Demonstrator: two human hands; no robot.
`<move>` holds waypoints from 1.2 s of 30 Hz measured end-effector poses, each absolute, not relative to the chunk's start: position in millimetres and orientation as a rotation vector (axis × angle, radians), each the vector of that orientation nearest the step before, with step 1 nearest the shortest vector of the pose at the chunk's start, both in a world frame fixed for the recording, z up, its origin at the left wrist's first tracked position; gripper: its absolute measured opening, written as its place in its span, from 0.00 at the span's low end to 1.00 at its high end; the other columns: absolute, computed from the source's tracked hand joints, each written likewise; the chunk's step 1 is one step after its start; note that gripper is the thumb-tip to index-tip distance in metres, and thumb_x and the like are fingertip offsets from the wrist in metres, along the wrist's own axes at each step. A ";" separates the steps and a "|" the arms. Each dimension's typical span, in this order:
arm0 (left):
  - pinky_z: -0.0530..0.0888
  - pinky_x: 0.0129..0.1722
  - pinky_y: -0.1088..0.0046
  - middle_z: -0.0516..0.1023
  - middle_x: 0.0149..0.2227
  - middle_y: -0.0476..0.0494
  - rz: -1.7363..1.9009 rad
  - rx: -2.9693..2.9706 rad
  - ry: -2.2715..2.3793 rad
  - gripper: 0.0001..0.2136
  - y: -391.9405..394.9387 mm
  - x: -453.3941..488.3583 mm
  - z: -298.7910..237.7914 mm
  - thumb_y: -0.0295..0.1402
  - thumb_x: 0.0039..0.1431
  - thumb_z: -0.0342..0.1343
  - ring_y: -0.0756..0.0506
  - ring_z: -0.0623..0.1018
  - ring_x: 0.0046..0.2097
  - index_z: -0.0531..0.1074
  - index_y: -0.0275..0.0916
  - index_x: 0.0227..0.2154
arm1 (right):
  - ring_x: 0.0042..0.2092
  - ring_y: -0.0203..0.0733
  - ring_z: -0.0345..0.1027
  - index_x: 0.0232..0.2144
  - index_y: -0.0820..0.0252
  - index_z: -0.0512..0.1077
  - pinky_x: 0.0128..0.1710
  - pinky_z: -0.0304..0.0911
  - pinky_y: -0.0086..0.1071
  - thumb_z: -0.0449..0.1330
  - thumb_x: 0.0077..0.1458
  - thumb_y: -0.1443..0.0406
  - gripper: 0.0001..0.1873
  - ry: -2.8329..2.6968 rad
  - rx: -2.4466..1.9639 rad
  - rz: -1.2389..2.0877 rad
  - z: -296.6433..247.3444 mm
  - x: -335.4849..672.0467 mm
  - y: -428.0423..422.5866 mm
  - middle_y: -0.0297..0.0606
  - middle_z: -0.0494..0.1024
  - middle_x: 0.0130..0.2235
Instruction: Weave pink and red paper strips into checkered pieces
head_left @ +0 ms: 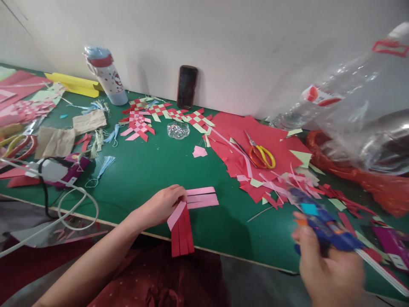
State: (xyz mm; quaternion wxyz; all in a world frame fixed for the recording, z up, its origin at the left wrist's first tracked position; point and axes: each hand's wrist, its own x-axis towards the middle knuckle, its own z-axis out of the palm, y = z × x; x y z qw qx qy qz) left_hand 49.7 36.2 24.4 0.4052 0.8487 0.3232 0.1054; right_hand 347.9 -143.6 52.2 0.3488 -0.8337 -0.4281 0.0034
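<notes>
My left hand (168, 204) is closed on slit paper strips at the table's front edge. Pink paper strips (203, 197) stretch right from my fingertips over the green tabletop, and red paper strips (182, 233) hang down past the edge. One pink piece lies folded across the red ones. Over at the right, my blurred right hand (329, 260) grips a blue hot glue gun (329, 226) with an orange trigger. A white glue stick (383, 273) juts from the gun's back. Its nozzle points toward the paper scraps.
Scissors (262, 156) lie on red paper (255, 128) among pink scraps. Woven paper fish (139, 127) and a dish of beads (178, 130) sit farther back. A bottle (107, 76) and a phone (187, 86) stand near the wall. A white cable (86, 196) loops at left.
</notes>
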 end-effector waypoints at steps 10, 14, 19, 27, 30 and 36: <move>0.67 0.35 0.76 0.71 0.34 0.49 0.285 2.146 0.767 0.08 39.5 47.0 18.3 0.19 0.56 0.47 0.50 0.70 0.34 0.66 0.38 0.31 | 0.20 0.36 0.60 0.40 0.61 0.71 0.20 0.60 0.29 0.51 0.62 0.50 0.21 -1.309 -1.768 0.928 37.7 261.4 -109.3 0.31 0.67 0.20; 0.67 0.35 0.75 0.71 0.34 0.48 0.286 2.166 0.755 0.06 40.5 46.7 15.8 0.22 0.59 0.47 0.50 0.70 0.34 0.66 0.38 0.32 | 0.21 0.36 0.61 0.41 0.61 0.71 0.20 0.60 0.29 0.51 0.62 0.51 0.20 -1.326 -1.780 0.962 36.2 257.5 -103.2 0.32 0.69 0.22; 0.67 0.35 0.75 0.71 0.34 0.48 0.271 2.151 0.753 0.07 41.6 45.4 15.0 0.21 0.57 0.46 0.49 0.70 0.33 0.66 0.39 0.32 | 0.20 0.34 0.59 0.38 0.60 0.71 0.19 0.60 0.29 0.53 0.61 0.51 0.18 -1.262 -1.755 0.909 41.0 265.8 -101.0 0.34 0.71 0.24; 0.69 0.38 0.73 0.73 0.37 0.46 0.295 2.161 0.769 0.11 36.9 45.7 17.0 0.23 0.56 0.47 0.48 0.73 0.37 0.66 0.40 0.41 | 0.22 0.31 0.60 0.35 0.58 0.70 0.22 0.59 0.29 0.54 0.61 0.53 0.15 -0.945 -1.728 0.647 43.2 301.5 -110.2 0.35 0.73 0.29; 0.71 0.42 0.70 0.74 0.39 0.45 0.271 2.159 0.824 0.24 35.1 48.6 14.7 0.25 0.55 0.49 0.46 0.74 0.39 0.59 0.39 0.56 | 0.22 0.29 0.59 0.35 0.58 0.69 0.22 0.58 0.30 0.54 0.61 0.53 0.14 -0.810 -1.591 0.689 44.2 299.4 -111.0 0.38 0.74 0.36; 0.71 0.43 0.70 0.75 0.38 0.45 0.216 2.200 0.845 0.26 36.3 50.5 17.4 0.25 0.58 0.47 0.47 0.75 0.39 0.57 0.37 0.61 | 0.21 0.28 0.58 0.34 0.58 0.69 0.20 0.53 0.29 0.55 0.61 0.54 0.14 -0.636 -1.391 0.723 50.4 298.6 -120.7 0.36 0.72 0.34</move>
